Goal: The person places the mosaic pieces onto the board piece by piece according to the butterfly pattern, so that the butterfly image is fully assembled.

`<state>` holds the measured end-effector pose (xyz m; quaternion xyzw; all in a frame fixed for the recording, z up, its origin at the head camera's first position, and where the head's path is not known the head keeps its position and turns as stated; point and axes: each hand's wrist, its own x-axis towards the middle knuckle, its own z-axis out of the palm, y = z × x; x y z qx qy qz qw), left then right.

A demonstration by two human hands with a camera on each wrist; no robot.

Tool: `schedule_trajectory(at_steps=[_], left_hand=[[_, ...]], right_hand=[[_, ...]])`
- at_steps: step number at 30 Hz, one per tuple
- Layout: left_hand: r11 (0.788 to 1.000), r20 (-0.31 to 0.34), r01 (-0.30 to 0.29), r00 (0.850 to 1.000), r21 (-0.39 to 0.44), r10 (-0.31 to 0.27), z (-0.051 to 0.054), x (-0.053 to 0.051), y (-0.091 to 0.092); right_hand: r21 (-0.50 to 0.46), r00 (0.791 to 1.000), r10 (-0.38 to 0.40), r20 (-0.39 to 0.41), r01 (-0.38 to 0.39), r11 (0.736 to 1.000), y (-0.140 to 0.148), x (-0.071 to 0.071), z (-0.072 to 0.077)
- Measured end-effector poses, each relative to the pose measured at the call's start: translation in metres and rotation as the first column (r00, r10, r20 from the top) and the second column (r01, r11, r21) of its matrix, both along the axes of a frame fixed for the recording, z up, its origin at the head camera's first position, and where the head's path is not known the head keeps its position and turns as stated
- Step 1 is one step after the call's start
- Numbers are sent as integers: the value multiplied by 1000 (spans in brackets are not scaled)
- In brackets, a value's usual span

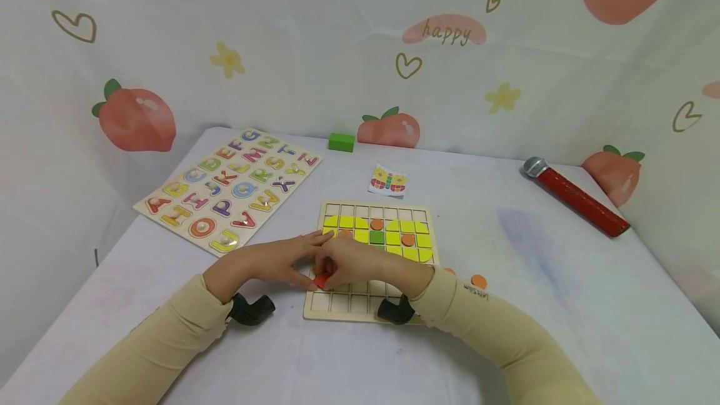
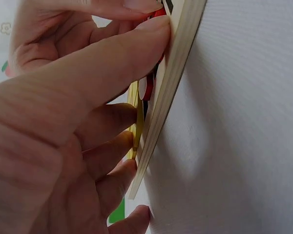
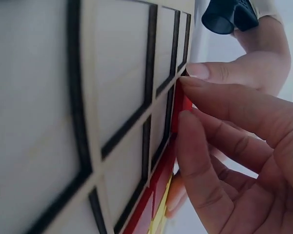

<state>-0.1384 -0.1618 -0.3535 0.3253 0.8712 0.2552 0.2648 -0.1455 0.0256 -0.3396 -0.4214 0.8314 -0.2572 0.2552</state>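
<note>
A wooden grid board (image 1: 349, 310) lies in the middle of the table, partly filled with coloured tiles. At its near left part, my right hand (image 1: 354, 259) pinches a red tile (image 1: 321, 280) between thumb and fingertips, down at a grid cell. My left hand (image 1: 275, 261) lies over the left edge of the board. Its thumb (image 2: 136, 44) touches the rim beside the red tile, while the other fingers (image 2: 107, 151) reach along the yellow tiles. Yellow tiles (image 1: 410, 254), orange discs (image 1: 407, 240) and a green square (image 1: 377, 237) fill upper cells. Both hands hide the board's left middle.
A wooden alphabet puzzle (image 1: 225, 192) lies at the left. Behind the board are a butterfly pattern card (image 1: 388, 181) and a green block (image 1: 341, 142). Loose orange discs (image 1: 479, 281) lie right of the board, near the right sleeve. A red microphone (image 1: 579, 197) lies far right.
</note>
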Motion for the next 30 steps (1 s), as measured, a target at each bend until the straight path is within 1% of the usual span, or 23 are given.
schedule_trajectory(at_steps=[5,11,14,21,26,30], left_hand=[[1000,17,-11,1000,-7,11,0,-1,0],[1000,0,6,1000,-13,-6,-1,-3,-1],[1000,5,5,1000,-5,-5,-2,-3,-1],[1000,21,7,1000,4,-7,-1,-1,0],[1000,15,5,1000,13,-5,0,0,0],[1000,10,8,1000,14,-8,0,0,0]], right_hand=[[21,999,30,-11,-29,999,1,0,2],[39,998,68,-16,-67,997,2,0,4],[33,996,83,-21,-82,996,3,0,4],[30,996,88,-26,-87,996,3,1,3],[34,994,94,-54,-92,995,2,2,2],[51,994,76,-83,-72,996,0,5,1]])
